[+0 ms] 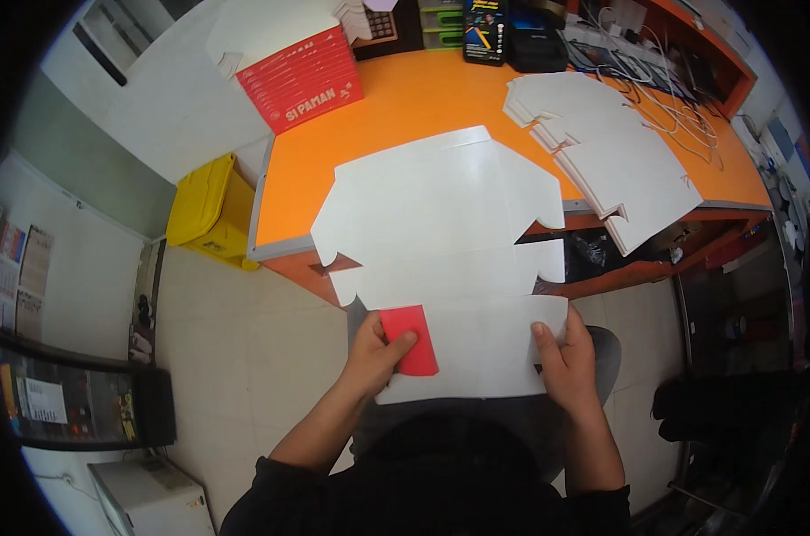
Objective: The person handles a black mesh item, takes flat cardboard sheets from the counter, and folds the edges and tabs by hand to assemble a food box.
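Observation:
A flat white cardboard box blank (449, 223) with notched sides lies across my lap, its far part over the front edge of the orange table. My left hand (369, 357) is closed on the near left of the blank, thumb pressing a folded-in flap whose red side (410, 344) faces up. At the near right edge, my right hand (567, 362) grips the blank, thumb on top and fingers at the outer side, partly hidden. Crease lines run across the white surface.
On the orange table (405, 98) stand a stack of red boxes (302, 80) at back left and a pile of flat white blanks (628, 152) at right. White cables (682, 107) tangle behind that pile. A yellow bin (210, 205) stands left of the table.

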A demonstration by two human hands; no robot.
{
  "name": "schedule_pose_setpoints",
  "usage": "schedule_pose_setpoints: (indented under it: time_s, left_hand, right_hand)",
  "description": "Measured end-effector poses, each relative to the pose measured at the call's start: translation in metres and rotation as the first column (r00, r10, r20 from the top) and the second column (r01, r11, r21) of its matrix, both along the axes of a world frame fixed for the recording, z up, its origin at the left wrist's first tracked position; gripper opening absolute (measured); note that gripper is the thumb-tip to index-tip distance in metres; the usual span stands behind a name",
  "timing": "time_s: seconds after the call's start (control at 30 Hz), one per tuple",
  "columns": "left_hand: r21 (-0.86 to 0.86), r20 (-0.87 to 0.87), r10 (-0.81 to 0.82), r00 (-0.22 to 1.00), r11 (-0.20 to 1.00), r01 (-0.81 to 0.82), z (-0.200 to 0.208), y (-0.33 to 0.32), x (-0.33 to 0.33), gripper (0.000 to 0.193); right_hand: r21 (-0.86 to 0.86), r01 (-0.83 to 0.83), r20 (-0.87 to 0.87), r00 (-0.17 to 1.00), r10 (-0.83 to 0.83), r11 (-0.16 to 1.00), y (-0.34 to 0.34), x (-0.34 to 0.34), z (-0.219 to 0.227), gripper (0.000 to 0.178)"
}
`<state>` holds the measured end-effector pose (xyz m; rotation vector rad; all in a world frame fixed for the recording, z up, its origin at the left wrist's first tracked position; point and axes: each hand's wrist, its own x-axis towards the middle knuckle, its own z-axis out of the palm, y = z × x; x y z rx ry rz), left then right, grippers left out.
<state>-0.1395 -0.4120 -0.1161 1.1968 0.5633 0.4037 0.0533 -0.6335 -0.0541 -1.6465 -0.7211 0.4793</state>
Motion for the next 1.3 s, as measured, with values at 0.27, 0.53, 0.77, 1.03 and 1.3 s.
schedule_pose_setpoints:
  time_s: [0.27, 0.53, 0.77, 1.03, 1.3]
  left_hand:
    - [0.094, -0.032, 0.112, 0.993, 0.990, -0.109, -0.004, -0.007, 0.005, 0.037]
    - [0.120, 0.049, -0.136, 0.990, 0.984, 0.129, -0.002, 0.013, -0.007, 0.044]
    - [-0.068, 0.269, -0.170, 0.948, 0.978, 0.195, -0.004, 0.011, -0.028, 0.073]
    - [-0.300, 0.079, 0.087, 0.993, 0.952, -0.060, 0.029, -0.027, -0.019, 0.060]
    - [-0.415, 0.180, 0.186, 0.966, 0.905, -0.097, 0.040, -0.033, -0.018, 0.054]
  right_hand:
    - [-0.022, -0.012, 0.057, 0.998, 0.013, 1.000, 0.008, -0.013, 0.007, 0.033]
    - [0.031, 0.056, 0.000, 0.998, -0.056, 0.998, 0.010, 0.003, 0.004, 0.035]
    - [-0.136, -0.020, 0.412, 0.908, 0.075, 0.990, 0.036, 0.038, 0.042, 0.031]
    - [-0.559, 0.033, 0.624, 0.675, 0.394, 0.828, 0.130, 0.058, 0.112, 0.029]
    - [-0.669, -0.082, 0.555, 0.604, 0.571, 0.738, 0.187, 0.076, 0.137, 0.030]
